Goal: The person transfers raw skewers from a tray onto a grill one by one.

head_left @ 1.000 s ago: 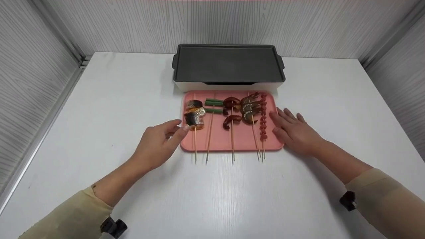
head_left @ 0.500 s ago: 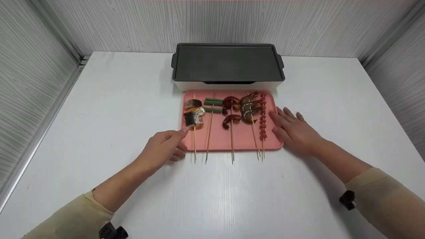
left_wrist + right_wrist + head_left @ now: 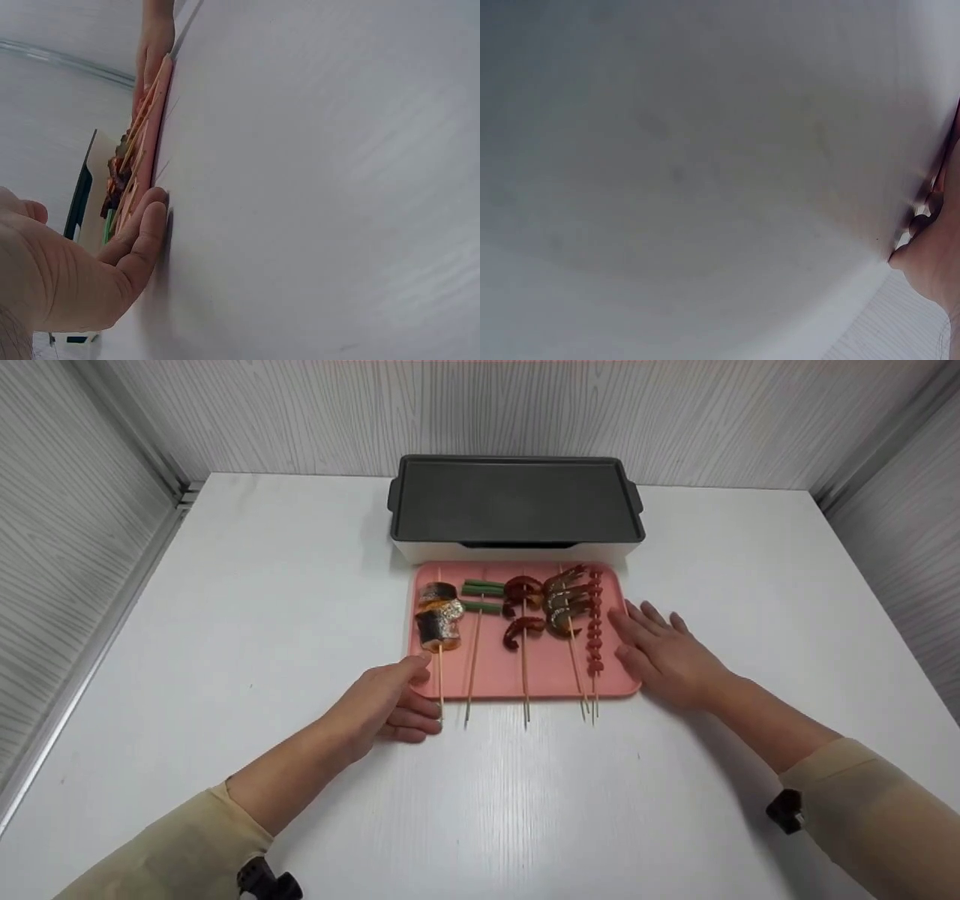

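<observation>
Left hand (image 3: 379,703): thumb apart from relaxed fingers, at tray's (image 3: 499,675) near corner, seemingly steadying it. Skewers (image 3: 525,625) between hands, ends overhanging, presumably for easy grasp. Grill (image 3: 516,502) beyond fingertips. Right hand (image 3: 671,664): fingers straight at opposite edge, apparently bracing.

Two hands (image 3: 382,701) (image 3: 667,664), five rows of skewered food (image 3: 440,622) (image 3: 484,587) (image 3: 525,626) (image 3: 564,604) (image 3: 595,630), one tray (image 3: 495,679), one griddle (image 3: 517,502).

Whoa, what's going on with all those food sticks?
A person's left hand is at the near left corner of a pink tray, close to the stick of the leftmost skewer. Their right hand lies spread at the right edge. The skewers lie on the tray; no food is on the black griddle behind it.
</observation>
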The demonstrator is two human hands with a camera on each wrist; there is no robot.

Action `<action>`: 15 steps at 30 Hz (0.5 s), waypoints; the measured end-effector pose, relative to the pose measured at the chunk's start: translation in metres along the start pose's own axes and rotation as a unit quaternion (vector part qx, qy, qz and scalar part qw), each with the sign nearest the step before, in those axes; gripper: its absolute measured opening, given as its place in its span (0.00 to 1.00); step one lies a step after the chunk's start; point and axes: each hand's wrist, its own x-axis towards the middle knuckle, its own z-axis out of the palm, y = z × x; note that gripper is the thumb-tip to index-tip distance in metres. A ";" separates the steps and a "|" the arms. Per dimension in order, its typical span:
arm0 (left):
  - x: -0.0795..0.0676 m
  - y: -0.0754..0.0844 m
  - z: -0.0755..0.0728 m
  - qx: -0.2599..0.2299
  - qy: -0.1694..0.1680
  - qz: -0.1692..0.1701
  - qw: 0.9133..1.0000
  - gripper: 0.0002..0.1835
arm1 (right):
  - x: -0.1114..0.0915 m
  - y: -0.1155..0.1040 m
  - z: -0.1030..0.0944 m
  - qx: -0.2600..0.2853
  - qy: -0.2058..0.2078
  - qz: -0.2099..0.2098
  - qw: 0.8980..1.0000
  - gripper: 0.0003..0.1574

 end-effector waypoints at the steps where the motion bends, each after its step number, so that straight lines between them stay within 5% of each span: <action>1: 0.000 0.000 0.000 -0.006 -0.004 -0.004 1.000 0.38 | 0.000 0.000 0.000 -0.001 0.000 0.000 1.000 0.41; 9: 0.006 -0.002 0.003 -0.069 -0.018 -0.034 0.997 0.31 | 0.000 0.001 0.000 -0.007 0.004 -0.015 1.000 0.42; 15: 0.006 -0.005 0.003 -0.069 -0.018 -0.024 0.997 0.28 | 0.000 0.001 0.001 -0.007 0.006 -0.018 1.000 0.42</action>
